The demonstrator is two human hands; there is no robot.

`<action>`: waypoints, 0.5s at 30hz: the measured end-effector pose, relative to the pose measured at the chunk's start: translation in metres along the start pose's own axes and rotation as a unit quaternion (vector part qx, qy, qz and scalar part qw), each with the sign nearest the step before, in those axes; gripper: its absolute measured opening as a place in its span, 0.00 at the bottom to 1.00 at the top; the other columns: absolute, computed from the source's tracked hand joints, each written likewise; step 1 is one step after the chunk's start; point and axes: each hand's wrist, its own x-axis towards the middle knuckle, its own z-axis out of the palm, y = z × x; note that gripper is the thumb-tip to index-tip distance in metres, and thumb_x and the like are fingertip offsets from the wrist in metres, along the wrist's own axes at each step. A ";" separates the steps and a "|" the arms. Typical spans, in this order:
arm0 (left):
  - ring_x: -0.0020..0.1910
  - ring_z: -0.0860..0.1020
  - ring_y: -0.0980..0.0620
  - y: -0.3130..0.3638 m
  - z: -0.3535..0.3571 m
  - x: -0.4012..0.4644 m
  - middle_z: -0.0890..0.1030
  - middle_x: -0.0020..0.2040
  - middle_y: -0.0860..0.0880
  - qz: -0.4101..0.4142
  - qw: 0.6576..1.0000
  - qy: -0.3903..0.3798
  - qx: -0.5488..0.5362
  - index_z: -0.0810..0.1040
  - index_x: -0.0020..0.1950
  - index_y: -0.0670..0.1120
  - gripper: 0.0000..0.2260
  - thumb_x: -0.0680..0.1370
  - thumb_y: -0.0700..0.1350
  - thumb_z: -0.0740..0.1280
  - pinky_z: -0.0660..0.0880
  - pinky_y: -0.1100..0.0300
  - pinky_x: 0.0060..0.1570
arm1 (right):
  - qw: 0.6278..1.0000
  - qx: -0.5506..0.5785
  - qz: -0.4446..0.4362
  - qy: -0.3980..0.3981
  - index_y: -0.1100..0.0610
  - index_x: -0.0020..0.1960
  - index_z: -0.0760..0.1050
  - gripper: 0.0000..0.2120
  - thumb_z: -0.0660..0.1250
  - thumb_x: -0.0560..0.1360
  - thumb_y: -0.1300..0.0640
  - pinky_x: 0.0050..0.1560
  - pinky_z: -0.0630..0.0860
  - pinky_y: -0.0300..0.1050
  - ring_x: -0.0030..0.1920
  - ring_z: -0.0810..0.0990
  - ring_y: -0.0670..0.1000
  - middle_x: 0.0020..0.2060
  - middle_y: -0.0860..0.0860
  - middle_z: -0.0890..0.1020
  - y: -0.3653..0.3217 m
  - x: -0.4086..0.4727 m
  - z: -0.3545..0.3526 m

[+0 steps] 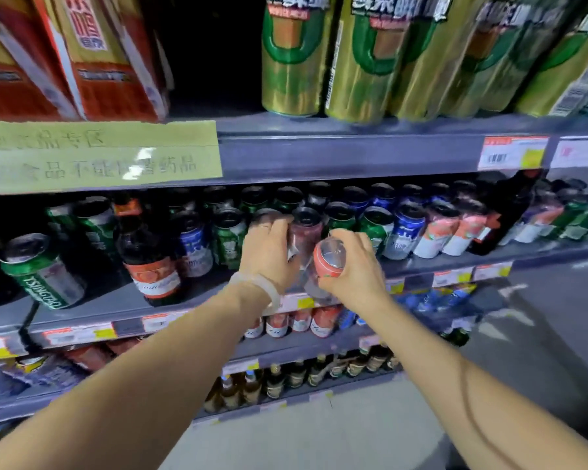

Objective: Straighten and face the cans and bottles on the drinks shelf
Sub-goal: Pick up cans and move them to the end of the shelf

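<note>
Gripping a red can [330, 259] near the centre of the frame, the right hand [353, 266] has its fingers curled round the top end, silver lid tipped toward the camera, so the can is held tilted, out in front of the drinks shelf [455, 262] edge. Just left of it, the left hand [269, 252] wraps its fingers round a pinkish can [304, 232] standing in the front row; a pale bracelet [262, 286] sits on that wrist.

A full drinks can should feel fairly heavy for its size, with stiff but dentable thin walls and a smooth, slippery skin (blur hides any wetness). The safest hold is probably round the mid-body with the thumb opposite the fingers, not by the rim, turning it until the label faces out.

Farther left in the frame a brown glass beer bottle [153, 266] stands upright and a green Tsingtao can [43, 269] leans askew; glass is heavier and breakable, best taken low on the body. Deeper rows of green and blue cans [404, 228] run back into shadow.
</note>
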 end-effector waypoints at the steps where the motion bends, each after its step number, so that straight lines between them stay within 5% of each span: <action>1: 0.60 0.72 0.38 0.006 0.003 0.009 0.75 0.60 0.38 -0.019 0.999 -0.017 0.030 0.68 0.67 0.41 0.24 0.73 0.48 0.67 0.67 0.51 0.57 | 1.000 -0.004 -0.006 -0.001 0.47 0.65 0.65 0.32 0.73 0.64 0.60 0.50 0.72 0.48 0.59 0.72 0.54 0.60 0.49 0.68 0.003 0.007 -0.002; 7: 0.66 0.67 0.41 0.021 0.012 0.044 0.69 0.68 0.42 -0.061 0.996 -0.038 0.055 0.61 0.72 0.49 0.37 0.65 0.62 0.55 0.61 0.52 0.67 | 1.000 -0.019 -0.015 -0.012 0.47 0.62 0.67 0.29 0.72 0.64 0.57 0.47 0.70 0.46 0.59 0.73 0.54 0.59 0.49 0.68 0.015 0.034 -0.010; 15: 0.70 0.62 0.42 0.023 0.029 0.062 0.65 0.69 0.43 -0.041 0.992 -0.039 0.116 0.61 0.71 0.51 0.32 0.70 0.56 0.68 0.45 0.47 0.74 | 0.999 0.014 -0.007 -0.035 0.50 0.67 0.66 0.35 0.76 0.63 0.54 0.56 0.74 0.53 0.62 0.71 0.53 0.60 0.51 0.68 0.027 0.048 -0.020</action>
